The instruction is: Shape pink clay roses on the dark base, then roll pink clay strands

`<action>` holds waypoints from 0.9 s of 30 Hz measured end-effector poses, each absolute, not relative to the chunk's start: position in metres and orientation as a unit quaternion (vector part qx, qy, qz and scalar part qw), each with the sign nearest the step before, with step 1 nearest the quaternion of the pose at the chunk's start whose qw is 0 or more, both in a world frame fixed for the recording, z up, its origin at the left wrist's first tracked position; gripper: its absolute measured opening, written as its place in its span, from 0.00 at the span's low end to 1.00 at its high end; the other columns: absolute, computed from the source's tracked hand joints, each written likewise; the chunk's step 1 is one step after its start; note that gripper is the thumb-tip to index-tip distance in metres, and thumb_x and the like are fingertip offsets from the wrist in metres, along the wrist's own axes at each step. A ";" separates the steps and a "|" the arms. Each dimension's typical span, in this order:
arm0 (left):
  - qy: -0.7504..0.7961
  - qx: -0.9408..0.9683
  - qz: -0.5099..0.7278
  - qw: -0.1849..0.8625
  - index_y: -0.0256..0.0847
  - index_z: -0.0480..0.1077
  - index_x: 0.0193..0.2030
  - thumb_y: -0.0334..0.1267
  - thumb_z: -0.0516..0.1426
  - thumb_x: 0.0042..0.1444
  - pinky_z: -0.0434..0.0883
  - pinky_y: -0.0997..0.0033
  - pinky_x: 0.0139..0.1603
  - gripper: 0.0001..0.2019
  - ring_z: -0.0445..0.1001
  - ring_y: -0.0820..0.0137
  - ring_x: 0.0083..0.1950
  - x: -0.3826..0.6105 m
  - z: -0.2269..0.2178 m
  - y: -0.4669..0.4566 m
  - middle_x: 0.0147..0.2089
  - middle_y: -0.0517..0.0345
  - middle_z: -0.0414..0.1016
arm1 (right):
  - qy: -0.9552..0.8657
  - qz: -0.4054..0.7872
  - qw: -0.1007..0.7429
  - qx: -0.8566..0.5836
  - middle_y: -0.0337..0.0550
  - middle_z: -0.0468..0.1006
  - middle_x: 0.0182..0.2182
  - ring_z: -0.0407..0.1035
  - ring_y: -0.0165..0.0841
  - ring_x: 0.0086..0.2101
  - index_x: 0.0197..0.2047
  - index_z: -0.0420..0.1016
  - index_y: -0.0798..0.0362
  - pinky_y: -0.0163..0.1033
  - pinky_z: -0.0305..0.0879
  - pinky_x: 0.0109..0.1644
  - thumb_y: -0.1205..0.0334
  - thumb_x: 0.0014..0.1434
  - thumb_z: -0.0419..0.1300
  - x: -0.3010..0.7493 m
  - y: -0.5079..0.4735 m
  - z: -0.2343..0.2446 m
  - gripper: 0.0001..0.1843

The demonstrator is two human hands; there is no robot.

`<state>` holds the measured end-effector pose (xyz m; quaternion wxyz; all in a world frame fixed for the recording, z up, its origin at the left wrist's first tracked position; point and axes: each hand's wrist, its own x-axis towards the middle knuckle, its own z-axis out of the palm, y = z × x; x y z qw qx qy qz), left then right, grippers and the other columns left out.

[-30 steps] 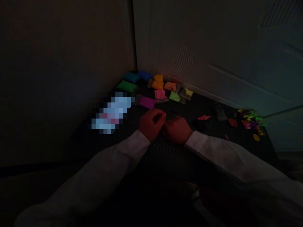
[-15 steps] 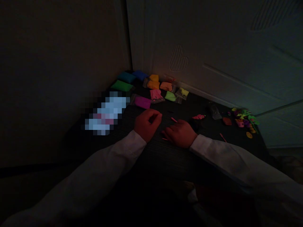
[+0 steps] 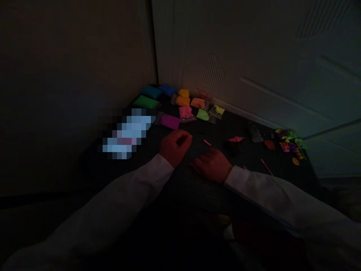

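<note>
Above the dark table, my left hand (image 3: 175,148) is closed in a pinch, thumb and forefinger together. Whatever it may hold is too small or hidden to make out. Beside it on the right, my right hand (image 3: 212,165) rests low, palm down, its fingers curled together against the table top; what lies under them is hidden. A short pink stick-like piece (image 3: 207,142) lies just beyond my hands. Further right is a pink-topped dark lump (image 3: 235,139), its shape unclear in the dim light.
Bags of coloured clay, among them a purple bag (image 3: 170,122) and a green bag (image 3: 146,101), line the back. A blurred bright screen (image 3: 128,133) lies left. At right are a thin pink tool (image 3: 266,166), a clear bag (image 3: 255,133), a red piece (image 3: 269,144) and colourful small shapes (image 3: 291,141).
My right hand has shifted slightly down and toward me, baring more of the short pink piece. A pink bit seen under its fingers earlier no longer shows. My left hand holds its pinch.
</note>
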<state>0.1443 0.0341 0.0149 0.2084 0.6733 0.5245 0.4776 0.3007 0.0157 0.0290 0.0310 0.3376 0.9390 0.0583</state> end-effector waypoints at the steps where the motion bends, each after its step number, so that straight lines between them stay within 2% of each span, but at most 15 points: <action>1: 0.522 0.675 0.478 0.207 0.38 0.68 0.29 0.38 0.52 0.49 0.64 0.77 0.29 0.07 0.66 0.77 0.28 0.145 0.015 0.034 0.28 0.61 0.69 | 0.940 0.058 0.033 0.336 0.42 0.73 0.23 0.64 0.28 0.25 0.29 0.68 0.55 0.38 0.42 0.31 0.55 0.61 0.37 0.300 0.016 0.030 0.23; 7: 0.531 0.667 0.479 0.210 0.38 0.68 0.30 0.39 0.52 0.49 0.64 0.76 0.30 0.07 0.66 0.77 0.28 0.145 0.013 0.034 0.28 0.61 0.70 | 0.916 0.085 0.044 0.390 0.44 0.74 0.25 0.65 0.30 0.26 0.30 0.68 0.56 0.38 0.42 0.30 0.56 0.61 0.38 0.298 0.030 0.036 0.22; 13: 0.520 0.671 0.482 0.219 0.38 0.67 0.29 0.38 0.52 0.49 0.64 0.77 0.29 0.07 0.66 0.77 0.28 0.145 0.014 0.034 0.28 0.61 0.69 | 0.934 0.071 0.039 0.349 0.41 0.73 0.23 0.65 0.29 0.25 0.29 0.67 0.55 0.38 0.42 0.31 0.57 0.61 0.36 0.296 0.016 0.032 0.22; 21: 0.525 0.667 0.483 0.213 0.38 0.67 0.29 0.39 0.52 0.50 0.64 0.77 0.29 0.07 0.66 0.77 0.28 0.142 0.011 0.035 0.29 0.61 0.69 | 0.895 0.099 0.031 0.434 0.43 0.75 0.25 0.65 0.30 0.25 0.30 0.68 0.55 0.36 0.43 0.29 0.55 0.61 0.37 0.301 0.038 0.051 0.23; 24: 0.502 0.694 0.479 0.192 0.38 0.67 0.29 0.38 0.51 0.51 0.63 0.76 0.29 0.07 0.65 0.77 0.28 0.142 0.011 0.032 0.28 0.60 0.69 | 0.896 0.113 0.031 0.428 0.43 0.74 0.24 0.64 0.29 0.24 0.29 0.68 0.55 0.37 0.43 0.30 0.55 0.61 0.38 0.312 0.033 0.056 0.22; 27: 0.439 0.765 0.454 0.128 0.37 0.67 0.29 0.36 0.49 0.52 0.63 0.74 0.32 0.07 0.65 0.75 0.30 0.144 0.013 0.025 0.27 0.59 0.68 | 0.906 0.120 0.034 0.404 0.42 0.73 0.22 0.63 0.28 0.22 0.28 0.68 0.56 0.37 0.43 0.30 0.57 0.60 0.40 0.323 0.027 0.052 0.20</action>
